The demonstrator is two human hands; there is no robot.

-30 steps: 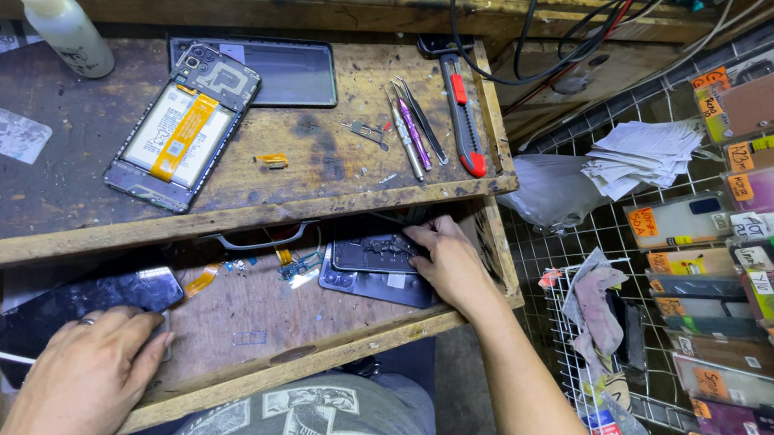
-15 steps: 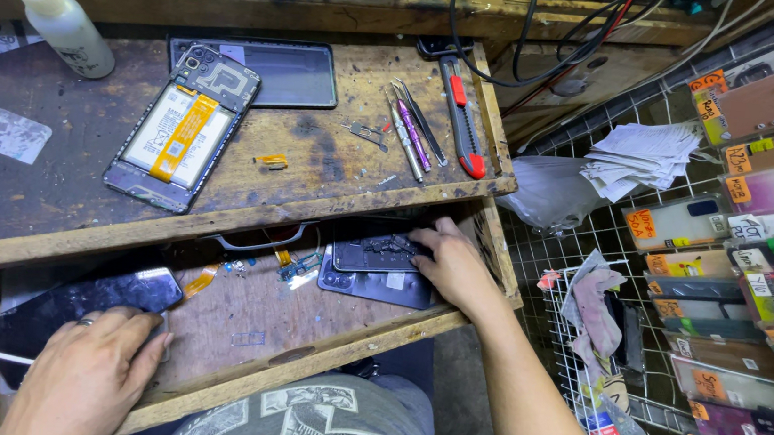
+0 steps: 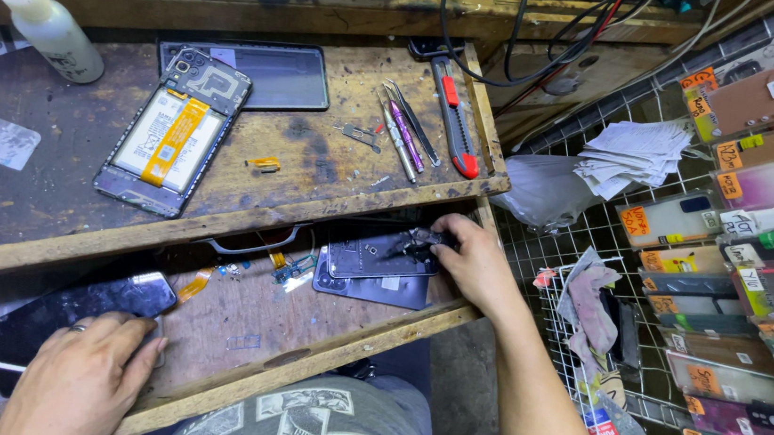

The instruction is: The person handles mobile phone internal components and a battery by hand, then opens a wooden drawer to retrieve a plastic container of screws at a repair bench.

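Observation:
My left hand (image 3: 83, 377) rests flat on a dark phone screen panel (image 3: 66, 310) at the left of the open wooden drawer (image 3: 317, 357); a white cable runs out from under it. My right hand (image 3: 468, 263) reaches into the drawer's right side, with its fingers on a grey phone back cover (image 3: 374, 254) that lies on top of another dark cover (image 3: 380, 290). On the worktop above lies an opened phone (image 3: 173, 131) with its white battery and a yellow strip showing, and a dark glass panel (image 3: 273, 74) behind it.
A white squeeze bottle (image 3: 46, 24), tweezers (image 3: 400, 129) and a red utility knife (image 3: 454, 115) lie on the worktop. Orange flex cables (image 3: 196, 282) sit in the drawer. Black cables hang at the back. A wire rack (image 3: 745, 233) of phone cases stands at right.
My right hand has shifted slightly right along the stacked back covers in the drawer. My left hand stays on the screen panel.

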